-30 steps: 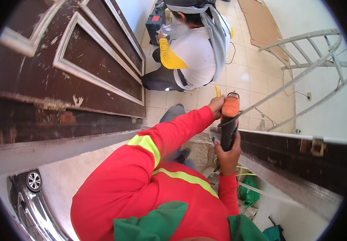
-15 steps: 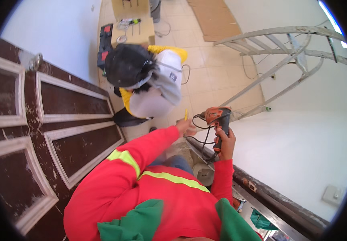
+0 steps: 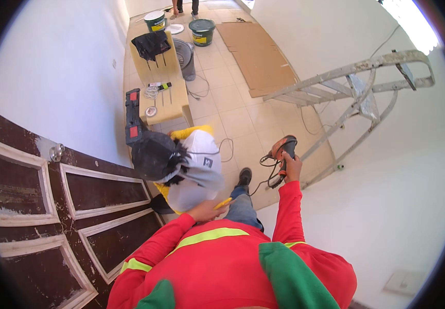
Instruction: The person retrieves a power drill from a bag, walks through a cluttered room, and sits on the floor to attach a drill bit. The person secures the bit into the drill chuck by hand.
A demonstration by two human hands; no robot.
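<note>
Grip [image 3: 292,167] on my right side is clenched round the handle of a drill [image 3: 282,146], orange and black, which I hold out in front, clear of the tiled floor [image 3: 263,121]. Its dark cord [image 3: 274,180] hangs in loops beside the handle. My left grip [image 3: 206,210] is closed round a slim yellow tool [image 3: 224,203], close in to the body. Just beyond that I see a co-worker [image 3: 194,193] in white and yellow, bent low near the panelled door [image 3: 104,201]. Past the co-worker stand a dark case [image 3: 132,116] and a chair [image 3: 175,105] carrying a tape roll [image 3: 151,111]. To the right of the drill stands a ladder [image 3: 366,105], with cardboard [image 3: 256,56] on the floor beyond it and two buckets [image 3: 202,32] farther off
</note>
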